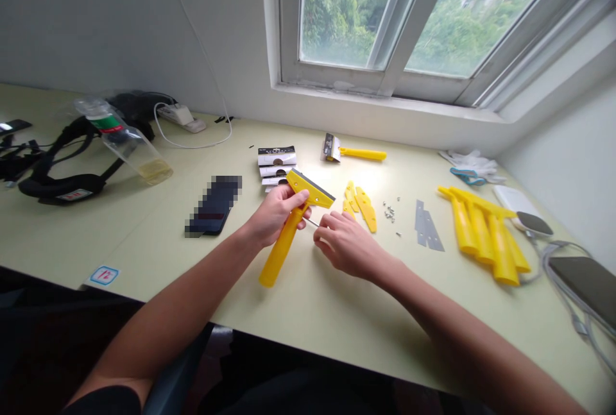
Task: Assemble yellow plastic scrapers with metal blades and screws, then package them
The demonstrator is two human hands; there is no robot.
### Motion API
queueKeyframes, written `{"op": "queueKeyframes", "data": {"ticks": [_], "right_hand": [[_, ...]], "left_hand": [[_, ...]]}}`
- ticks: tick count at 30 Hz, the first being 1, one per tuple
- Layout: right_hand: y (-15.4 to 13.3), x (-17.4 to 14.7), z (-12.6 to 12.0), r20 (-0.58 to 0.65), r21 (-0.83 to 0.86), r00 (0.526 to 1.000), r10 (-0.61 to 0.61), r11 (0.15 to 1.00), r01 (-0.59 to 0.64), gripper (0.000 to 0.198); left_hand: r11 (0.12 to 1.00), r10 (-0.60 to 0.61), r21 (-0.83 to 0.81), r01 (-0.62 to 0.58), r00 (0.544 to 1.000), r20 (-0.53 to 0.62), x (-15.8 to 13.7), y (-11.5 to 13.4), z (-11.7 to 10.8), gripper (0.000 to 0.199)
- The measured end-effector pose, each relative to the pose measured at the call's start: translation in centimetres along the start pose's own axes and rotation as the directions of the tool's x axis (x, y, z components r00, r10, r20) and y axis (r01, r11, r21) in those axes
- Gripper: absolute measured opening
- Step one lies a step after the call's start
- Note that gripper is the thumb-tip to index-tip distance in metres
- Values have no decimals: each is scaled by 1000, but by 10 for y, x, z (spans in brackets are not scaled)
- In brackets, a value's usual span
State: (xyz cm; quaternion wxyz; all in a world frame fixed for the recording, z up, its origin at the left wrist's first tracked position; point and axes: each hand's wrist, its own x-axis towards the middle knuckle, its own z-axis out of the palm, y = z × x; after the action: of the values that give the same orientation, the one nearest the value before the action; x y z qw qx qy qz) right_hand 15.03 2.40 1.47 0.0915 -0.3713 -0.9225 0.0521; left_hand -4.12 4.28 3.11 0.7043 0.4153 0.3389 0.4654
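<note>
- Grips a yellow scraper (287, 235) in the left hand (269, 217) near mid-frame, with the thumb on the head's face and the handle slanting toward the lower left.
- Pinches a slim metal-shafted tool (312, 222), likely a screwdriver, in the right hand (344, 238), with its handle hidden behind curled fingers.
- Aims the shaft toward the underside of the scraper head, just beside the left fingertips; can't make out any contact with a screw.
- Looks like work on a fastening in the head; can't judge tightening from loosening.
- Calls, by this judgement, for a firm left hold against twisting, and for a tip seated squarely and in line before any turn.
- Note loose screws (391, 212) right of centre, between yellow cover plates (366, 211) and overlapping grey metal plates (427, 230), perhaps blades.
- Note also piled yellow scraper bodies (503, 254) at the frame's right and a packaged scraper (363, 154) at upper centre, untouched by these 2 hands.
</note>
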Motion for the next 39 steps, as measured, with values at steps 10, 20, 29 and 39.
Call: {"op": "queueKeyframes", "data": {"ticks": [10, 20, 29, 39], "right_hand": [[5, -13, -72, -242, 365, 936, 254, 918, -155, 11], [0, -4, -52, -154, 471, 927, 342, 850, -235, 12], [1, -2, -46, 46, 766, 924, 380, 580, -277, 32], [10, -2, -45, 97, 765, 948, 303, 587, -266, 17]], "left_hand": [[962, -46, 272, 13, 993, 112, -11, -6, 15, 30], [847, -137, 532, 14, 972, 192, -21, -18, 27, 31], [812, -153, 584, 3, 966, 208, -22, -18, 30, 29], [819, -140, 574, -13, 965, 221, -22, -17, 31, 31]]}}
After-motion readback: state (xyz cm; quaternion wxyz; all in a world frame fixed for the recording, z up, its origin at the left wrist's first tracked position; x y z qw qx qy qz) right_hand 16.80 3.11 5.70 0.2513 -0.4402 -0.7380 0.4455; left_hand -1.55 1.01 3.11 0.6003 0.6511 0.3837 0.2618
